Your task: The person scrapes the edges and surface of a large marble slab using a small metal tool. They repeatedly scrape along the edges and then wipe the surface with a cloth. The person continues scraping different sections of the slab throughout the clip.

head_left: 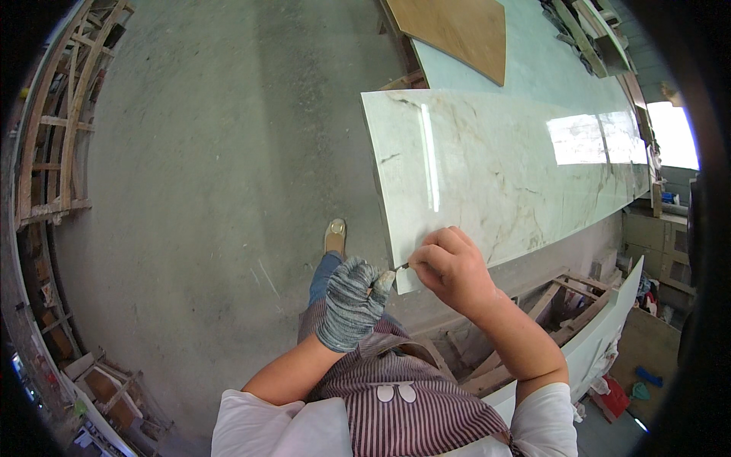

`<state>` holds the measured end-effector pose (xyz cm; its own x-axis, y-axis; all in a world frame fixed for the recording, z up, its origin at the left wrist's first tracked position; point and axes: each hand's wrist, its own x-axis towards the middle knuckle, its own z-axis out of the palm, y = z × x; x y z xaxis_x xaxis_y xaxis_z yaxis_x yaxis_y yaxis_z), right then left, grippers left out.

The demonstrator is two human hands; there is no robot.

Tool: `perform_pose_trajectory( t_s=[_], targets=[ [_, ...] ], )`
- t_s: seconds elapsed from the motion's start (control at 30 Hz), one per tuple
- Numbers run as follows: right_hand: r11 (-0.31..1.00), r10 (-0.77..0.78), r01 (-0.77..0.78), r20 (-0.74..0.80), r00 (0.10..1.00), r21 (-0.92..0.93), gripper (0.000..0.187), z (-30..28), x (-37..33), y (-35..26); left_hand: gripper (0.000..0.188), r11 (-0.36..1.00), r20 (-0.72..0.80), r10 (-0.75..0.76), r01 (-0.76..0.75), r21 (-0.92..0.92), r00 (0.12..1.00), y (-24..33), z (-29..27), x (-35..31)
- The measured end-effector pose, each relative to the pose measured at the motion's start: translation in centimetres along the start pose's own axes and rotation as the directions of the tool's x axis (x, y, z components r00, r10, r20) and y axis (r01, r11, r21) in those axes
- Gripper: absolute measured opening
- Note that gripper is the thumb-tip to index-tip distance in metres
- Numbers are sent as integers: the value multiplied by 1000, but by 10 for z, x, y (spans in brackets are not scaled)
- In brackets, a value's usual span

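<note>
A glossy white stone slab [487, 175] with grey-brown veins lies flat in front of me, its near left corner beside my hands. My left hand [355, 298], in a grey knitted glove, is closed just off that corner, thumb pointing right. Bare and pinched, my right hand [454, 266] is over the slab's near edge. Between the two hands shows a small dark thin piece [402, 266], held at my right fingertips; it is too small to name. Whether the left hand grips anything is hidden.
A brown board [457, 30] lies on another pale slab beyond. Wooden racks [57, 122] stand at the far left. To my right are a wooden frame [567, 305] and a leaning pale panel [609, 320]. Grey concrete floor [190, 190] spreads to the left.
</note>
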<state>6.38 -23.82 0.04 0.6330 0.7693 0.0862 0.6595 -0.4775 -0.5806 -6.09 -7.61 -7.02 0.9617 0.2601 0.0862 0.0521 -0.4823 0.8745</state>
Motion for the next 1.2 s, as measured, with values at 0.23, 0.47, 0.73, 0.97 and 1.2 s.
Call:
perform_pose_trajectory(
  t_s=[0.23,0.47,0.73,0.97,1.2],
  targets=[
    [999,-34,32,70,997,31,16,-4,-4,0,18,1000,-25,-4,3,-24,1000,6,4,-13],
    [996,-79,73,139,987,46,15,-6,-12,4,14,994,52,-73,77,-76,996,14,4,-25],
    [996,-82,78,126,989,34,9,-4,-7,5,14,995,78,-104,105,2,991,13,-8,-19],
    [991,-131,128,118,984,37,8,-1,-2,10,15,991,-52,-105,109,77,993,16,-28,-23],
    [985,-168,160,167,972,61,11,-3,3,16,18,986,54,-156,152,74,986,18,-21,-15]
  ],
)
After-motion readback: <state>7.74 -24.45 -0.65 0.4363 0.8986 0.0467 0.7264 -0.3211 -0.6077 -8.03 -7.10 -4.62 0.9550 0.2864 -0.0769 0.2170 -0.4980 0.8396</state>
